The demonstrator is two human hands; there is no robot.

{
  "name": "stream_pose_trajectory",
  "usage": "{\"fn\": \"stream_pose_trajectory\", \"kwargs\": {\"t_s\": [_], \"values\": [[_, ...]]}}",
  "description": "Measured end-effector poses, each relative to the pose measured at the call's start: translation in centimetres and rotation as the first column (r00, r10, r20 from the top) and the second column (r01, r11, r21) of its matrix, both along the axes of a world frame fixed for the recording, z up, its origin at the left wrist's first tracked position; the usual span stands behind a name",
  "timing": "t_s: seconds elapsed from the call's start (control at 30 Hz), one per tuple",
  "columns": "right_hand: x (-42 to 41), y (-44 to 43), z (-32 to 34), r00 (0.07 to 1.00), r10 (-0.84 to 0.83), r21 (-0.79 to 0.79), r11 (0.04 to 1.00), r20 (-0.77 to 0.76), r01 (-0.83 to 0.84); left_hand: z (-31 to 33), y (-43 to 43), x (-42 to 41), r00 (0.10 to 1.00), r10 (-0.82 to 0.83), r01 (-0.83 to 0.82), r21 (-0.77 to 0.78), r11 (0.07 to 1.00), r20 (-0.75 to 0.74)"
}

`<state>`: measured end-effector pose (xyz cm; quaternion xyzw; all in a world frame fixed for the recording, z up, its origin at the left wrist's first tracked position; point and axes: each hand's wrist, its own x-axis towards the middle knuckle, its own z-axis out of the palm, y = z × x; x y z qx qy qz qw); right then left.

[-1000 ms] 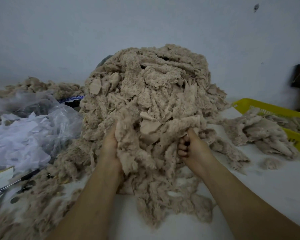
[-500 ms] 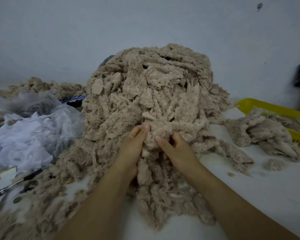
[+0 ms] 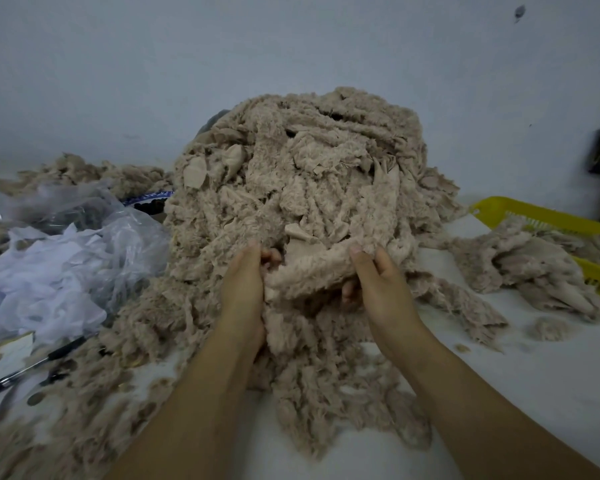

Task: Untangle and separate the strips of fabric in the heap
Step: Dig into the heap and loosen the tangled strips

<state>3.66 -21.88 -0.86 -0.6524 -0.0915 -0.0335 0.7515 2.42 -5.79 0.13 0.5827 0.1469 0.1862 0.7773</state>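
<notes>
a fuzzy beige strip (image 3: 312, 271) runs from low left to upper right across the front of the heap (image 3: 309, 161), its ends gripped by the curled fingers of the left hand (image 3: 241, 289) and right hand (image 3: 383, 289).

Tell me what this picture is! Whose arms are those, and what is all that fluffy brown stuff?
There is no machine here. A person wears a camera on the head, so you see what they see, looking down at their own arms. The left hand and the right hand each grip one fluffy strip of beige fabric. It runs between them at the front of a big tangled heap of the same strips. The heap sits on a white table against a pale wall. On the right, a smaller pile lies partly in a yellow basket. On the left are a clear plastic bag with white scraps and a dark pen. The job is pulling the strips apart, one by one.
</notes>
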Motion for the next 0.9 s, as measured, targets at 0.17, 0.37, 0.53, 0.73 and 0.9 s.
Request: {"fn": "stream_pose_trajectory", "kwargs": {"t_s": [0.17,0.37,0.53,0.73,0.9], "values": [[-0.2,0.0,0.3,0.999,-0.027,-0.021,0.999,0.036,0.027,0.0,-1.8,-1.3,0.95,-0.312,0.268,0.502,0.822,0.003],[-0.2,-0.3,0.7,0.999,-0.042,-0.007,0.999,-0.004,0.042,-1.0,-1.2,-0.9,0.914,-0.404,0.296,0.624,0.723,0.034],[0.1,-0.2,0.7,0.991,-0.132,0.029,0.991,-0.039,0.133,-0.7,-1.0,-0.7,0.956,-0.283,0.146,0.708,0.691,0.079],[0.5,-0.2,0.7,0.971,-0.222,0.1,0.968,-0.086,0.23,-0.3,-1.0,-0.5,0.96,-0.247,0.09,0.697,0.712,0.128],[0.6,-0.5,0.6,0.974,-0.196,0.19,0.958,-0.111,0.215,-0.4,-0.5,-0.3,0.963,-0.246,0.117,0.644,0.756,0.113]]}}
